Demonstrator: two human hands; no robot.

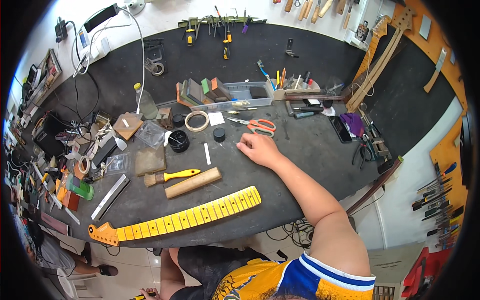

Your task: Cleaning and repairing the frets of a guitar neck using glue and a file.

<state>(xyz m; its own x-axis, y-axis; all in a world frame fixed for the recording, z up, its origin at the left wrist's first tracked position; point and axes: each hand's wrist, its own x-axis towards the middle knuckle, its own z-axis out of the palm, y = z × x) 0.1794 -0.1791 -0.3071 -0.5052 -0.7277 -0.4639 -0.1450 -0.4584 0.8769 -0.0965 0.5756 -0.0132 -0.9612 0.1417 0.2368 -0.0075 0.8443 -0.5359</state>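
Observation:
My right hand (pixel 257 148) rests on the dark bench with its fingers curled in, and nothing shows in them. Just beyond it lie orange-handled scissors (pixel 261 126), apart from the fingertips. A small black lid (pixel 219 134) and a white strip (pixel 207 154) are to its left. At the lower edge, beside my leg, my left hand (pixel 150 292) is closed on a yellow-and-black handle (pixel 139 297), mostly cut off by the picture's edge. Along the bench's near edge lies a yellow guitar neck (pixel 190 216), its headstock to the left.
Behind the neck lie a wooden block (pixel 193 182), a yellow-handled brush (pixel 172 176) and a metal bar (pixel 110 196). An open black jar (pixel 178 141) and a tape roll (pixel 196 121) stand mid-bench. Pliers (pixel 361 151) lie at right; clutter fills the left side.

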